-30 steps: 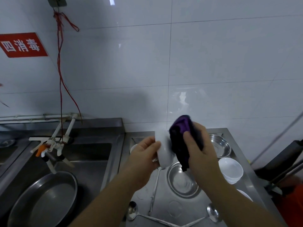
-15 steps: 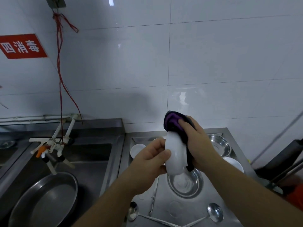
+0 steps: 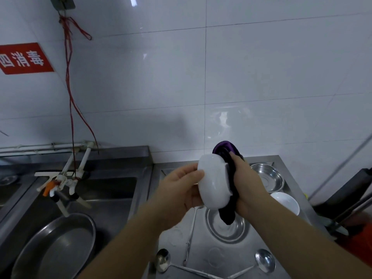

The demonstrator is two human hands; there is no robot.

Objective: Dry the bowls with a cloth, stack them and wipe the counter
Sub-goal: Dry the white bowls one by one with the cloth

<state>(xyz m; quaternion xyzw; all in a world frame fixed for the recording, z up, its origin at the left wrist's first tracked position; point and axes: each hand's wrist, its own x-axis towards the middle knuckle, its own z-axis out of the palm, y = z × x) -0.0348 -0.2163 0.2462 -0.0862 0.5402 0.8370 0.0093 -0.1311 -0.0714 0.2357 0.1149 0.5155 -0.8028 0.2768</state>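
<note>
At the left end of the steel unit, the sink (image 3: 100, 198) holds a wide metal pan (image 3: 54, 246) in its near corner, with the taps (image 3: 60, 182) above it. Over the middle of the counter (image 3: 201, 256), the left hand (image 3: 179, 190) grips a white bowl (image 3: 215, 184), which since a second ago has been turned so its rounded outside faces the camera; its thumb lies across the bowl's left wall and the other fingers curl behind. From the right, the right hand (image 3: 247, 186) pinches a purple cloth (image 3: 227, 156), now pushed into the bowl's mouth, with one tail hanging below. That suggests the inside is being dried, and stacking comes after. The bowl is held in the air between the two hands, above a metal dish (image 3: 227, 228) on the counter. Toward the right edge sit another metal dish (image 3: 267, 176) and stacked white bowls (image 3: 285, 202); two ladles (image 3: 263, 260) lie at the near edge.
</note>
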